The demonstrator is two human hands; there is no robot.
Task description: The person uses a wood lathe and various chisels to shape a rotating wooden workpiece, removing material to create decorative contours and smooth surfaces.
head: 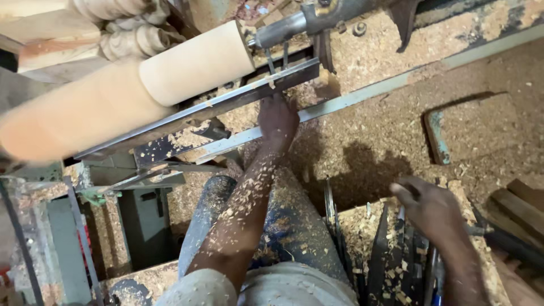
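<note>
A round wooden cylinder (195, 62) was mounted on a lathe (317, 20), its left part blurred, its right end met by the lathe's metal point. Just below the cylinder ran a long, dark metal tool rest (226, 102), slanting up to the right.

The left hand (277, 120) reached up to the underside of that rest, below the cylinder's right end. Its fingers were curled against the rest and the pale metal rail (362, 95) beneath it; whether they gripped anything could not be told. The forearm was speckled with wood shavings.

The right hand (428, 211) was well below and to the right of the cylinder, over a row of dark metal chisels (391, 255) standing on edge among shavings. Its fingers were bent downward and touched the tool tops; whether they pinched one could not be told.

Sawdust (396, 130) covered the bench right of the cylinder. Carved, turned wooden spindles (130, 34) lay above the cylinder's left part. A small rusty teal-edged metal piece (436, 139) lay half-buried in the sawdust far to the cylinder's right.
</note>
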